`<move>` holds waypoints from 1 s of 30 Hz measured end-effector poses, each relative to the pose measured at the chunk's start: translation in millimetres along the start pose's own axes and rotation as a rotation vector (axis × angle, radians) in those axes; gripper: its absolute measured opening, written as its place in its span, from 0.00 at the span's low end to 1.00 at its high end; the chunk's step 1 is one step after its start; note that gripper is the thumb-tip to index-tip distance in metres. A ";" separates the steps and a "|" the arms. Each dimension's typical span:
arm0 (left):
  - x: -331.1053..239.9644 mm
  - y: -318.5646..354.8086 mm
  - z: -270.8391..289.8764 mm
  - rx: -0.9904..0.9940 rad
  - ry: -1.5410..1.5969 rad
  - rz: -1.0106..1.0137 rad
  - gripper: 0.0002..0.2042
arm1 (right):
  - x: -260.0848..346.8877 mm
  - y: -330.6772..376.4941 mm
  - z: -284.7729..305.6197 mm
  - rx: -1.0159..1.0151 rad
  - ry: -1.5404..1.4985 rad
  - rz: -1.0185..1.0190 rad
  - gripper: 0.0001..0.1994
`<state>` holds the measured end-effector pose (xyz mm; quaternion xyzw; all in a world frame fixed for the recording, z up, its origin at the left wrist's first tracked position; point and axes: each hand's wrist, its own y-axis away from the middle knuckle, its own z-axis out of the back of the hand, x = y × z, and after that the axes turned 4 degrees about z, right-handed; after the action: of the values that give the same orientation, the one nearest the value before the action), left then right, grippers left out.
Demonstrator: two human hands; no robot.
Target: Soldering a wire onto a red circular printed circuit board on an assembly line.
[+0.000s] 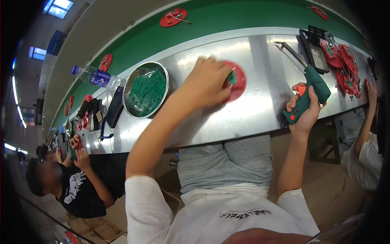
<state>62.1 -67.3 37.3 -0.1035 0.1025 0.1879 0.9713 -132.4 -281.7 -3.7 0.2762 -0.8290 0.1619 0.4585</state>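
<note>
Green plastic first: on the head cam, my only feed, the right hand (306, 110) has its fingers wrapped round a soldering gun (316, 87) above the right side of the metal bench (260, 118). The left hand (207, 83) half covers a red disc (239, 83) mid-bench; too blurry for me to tell pinch from rest. My worry: a leftward wrist swing could put the tip on those fingers, and a careless elbow could knock the steel bowl (167, 77). The gun's barrel points away and leftward, long axis diagonal.
</note>
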 end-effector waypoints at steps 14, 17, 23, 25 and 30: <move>235.0 -166.6 17.3 -0.400 0.031 1.266 0.26 | 4.4 2.8 -18.1 -0.181 -0.040 0.066 0.15; 264.8 -145.1 13.9 -0.353 0.014 1.188 0.22 | -1.0 3.1 -26.0 -0.148 -0.053 0.058 0.15; 276.2 -127.6 23.9 -0.587 0.134 0.827 0.15 | 4.1 4.4 -23.4 -0.110 -0.080 0.051 0.14; 252.1 -122.7 30.6 -0.572 0.197 0.703 0.15 | 1.1 2.7 -19.7 -0.108 -0.065 0.053 0.14; 112.3 -62.3 60.5 -0.451 -0.045 0.292 0.12 | -6.0 1.7 -11.1 -0.074 0.010 0.074 0.14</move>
<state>197.8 -70.7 78.6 -0.2973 0.0500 0.3466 0.8882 -123.4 -272.7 -3.0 0.2276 -0.8418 0.1494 0.4660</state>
